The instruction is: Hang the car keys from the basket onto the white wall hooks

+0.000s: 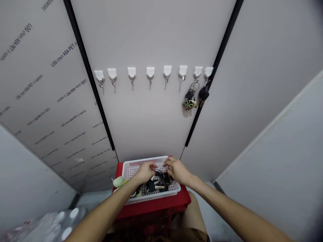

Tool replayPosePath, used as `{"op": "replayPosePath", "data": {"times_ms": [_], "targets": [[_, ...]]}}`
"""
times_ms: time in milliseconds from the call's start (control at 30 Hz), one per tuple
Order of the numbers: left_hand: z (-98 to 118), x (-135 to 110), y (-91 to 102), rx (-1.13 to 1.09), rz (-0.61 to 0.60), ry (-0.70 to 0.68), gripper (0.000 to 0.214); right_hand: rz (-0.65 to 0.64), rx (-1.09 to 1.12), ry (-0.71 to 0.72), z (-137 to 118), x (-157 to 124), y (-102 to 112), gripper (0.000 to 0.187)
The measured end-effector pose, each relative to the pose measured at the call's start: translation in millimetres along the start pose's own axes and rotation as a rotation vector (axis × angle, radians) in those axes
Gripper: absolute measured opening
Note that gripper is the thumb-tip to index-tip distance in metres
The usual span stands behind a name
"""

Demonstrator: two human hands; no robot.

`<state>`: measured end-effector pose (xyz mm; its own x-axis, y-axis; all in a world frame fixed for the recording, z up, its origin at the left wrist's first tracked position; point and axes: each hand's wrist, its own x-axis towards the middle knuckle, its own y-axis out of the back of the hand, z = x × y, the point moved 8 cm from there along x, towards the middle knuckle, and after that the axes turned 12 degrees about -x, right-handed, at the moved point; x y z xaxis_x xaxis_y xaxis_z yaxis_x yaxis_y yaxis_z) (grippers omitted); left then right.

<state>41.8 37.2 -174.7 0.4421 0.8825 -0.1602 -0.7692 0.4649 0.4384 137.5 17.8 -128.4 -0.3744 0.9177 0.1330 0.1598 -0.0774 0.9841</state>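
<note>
Above red tabletop [156, 205], dark, silvery keys [164, 181] (jumbled) lie near left hand [145, 172] and right hand [178, 171], each grip unclear.

Dark printed lettering [64, 53], "LOG chem ASA PET", repeats across the flat pale-grey wall panel [57, 95] left of the leftmost straight black strip [90, 74].

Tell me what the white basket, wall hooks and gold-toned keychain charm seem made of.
White basket: likely plastic, dull sheen, going by its regular molded holes.
Wall hooks: seemingly metal prongs, judging by their glint, on smooth white, probably plastic backings.
Keychain charm: perhaps polished metal, from its gold gleam; coated plastic is possible.
</note>
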Motion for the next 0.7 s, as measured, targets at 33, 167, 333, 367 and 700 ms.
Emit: {"op": "replayPosePath", "data": {"times_ms": [33,167,333,367,700], "targets": [[2,-3,-5.4,0.053,-0.067,-0.024,0.028,-0.013,-0.031,0.043,-6,-2,-1,0.021],[17,-21,-21.2,0.420,-0.163,-0.212,0.023,-0.161,-0.153,0.206,-32,-10,-17,0.023],[19,-23,-15.3,0.496,-0.074,-0.159,0.013,-0.211,-0.240,0.180,-36,-8,-24,0.012],[17,-20,-10.5,0.430,-0.057,-0.126,0.012,-0.196,-0.219,0.162,-35,-7,-22,0.013],[34,-1,39.1,-0.952,0.251,-0.031,0.017,0.022,0.808,-0.055,-18,5,15,0.030]]}}
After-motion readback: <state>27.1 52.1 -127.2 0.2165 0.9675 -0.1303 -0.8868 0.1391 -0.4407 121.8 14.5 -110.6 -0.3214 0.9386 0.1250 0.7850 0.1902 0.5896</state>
